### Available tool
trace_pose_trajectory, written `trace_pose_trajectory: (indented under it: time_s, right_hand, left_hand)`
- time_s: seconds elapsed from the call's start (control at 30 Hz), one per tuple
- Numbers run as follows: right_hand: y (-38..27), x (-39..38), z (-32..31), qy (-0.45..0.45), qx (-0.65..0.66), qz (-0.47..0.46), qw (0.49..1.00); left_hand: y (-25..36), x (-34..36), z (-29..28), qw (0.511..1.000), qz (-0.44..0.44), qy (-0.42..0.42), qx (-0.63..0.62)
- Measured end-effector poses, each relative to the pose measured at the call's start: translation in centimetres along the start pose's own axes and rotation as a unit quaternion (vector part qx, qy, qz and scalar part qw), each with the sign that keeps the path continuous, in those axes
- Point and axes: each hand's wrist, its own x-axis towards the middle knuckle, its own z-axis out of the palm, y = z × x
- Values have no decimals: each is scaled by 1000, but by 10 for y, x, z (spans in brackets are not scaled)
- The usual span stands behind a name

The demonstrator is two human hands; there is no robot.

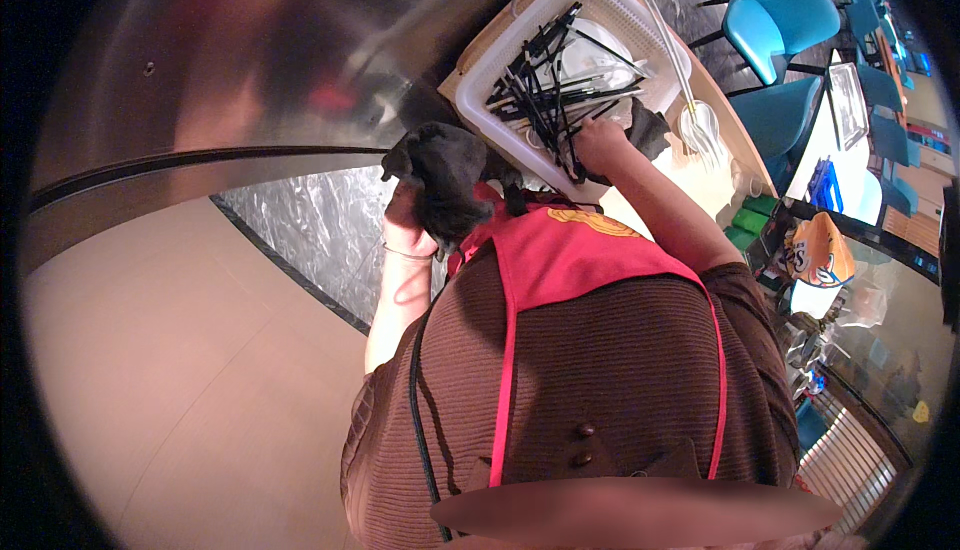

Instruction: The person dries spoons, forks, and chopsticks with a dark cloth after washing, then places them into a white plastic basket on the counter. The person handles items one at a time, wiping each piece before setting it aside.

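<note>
A dark grey cloth (445, 178) is bunched in my left hand (407, 225), whose fingers are closed and partly covered by its folds. My right hand (603, 148) reaches into the near right part of a white perforated plastic basket (482, 110). Its fingers are curled around black chopsticks (540, 100), though the fingertips are partly hidden. Many more chopsticks lie crisscrossed in the basket. Behind them rests a white rounded piece (592, 50), perhaps a bowl. Another dark cloth (648, 130) shows beside my right hand, at the basket's edge.
The basket stands on a wooden surface (725, 100). To its right lie a pale utensil with prongs (702, 135) and long thin sticks. A curved metal panel (250, 60) rises at left. Blue chairs (780, 20) and an orange-white bag (818, 250) are at right.
</note>
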Motion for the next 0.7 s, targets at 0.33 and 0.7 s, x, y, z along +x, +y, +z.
trace_pose_trajectory:
  time_s: [0.33, 0.7]
  right_hand:
    - [14, -8, -14, 2, 2, -46, 999]
    - [48, -105, -85, 87, 750, -25, 655]
  left_hand:
    - [-6, 22, -12, 1000, -13, 26, 11]
    - [-63, 70, -14, 621, 97, -131, 767]
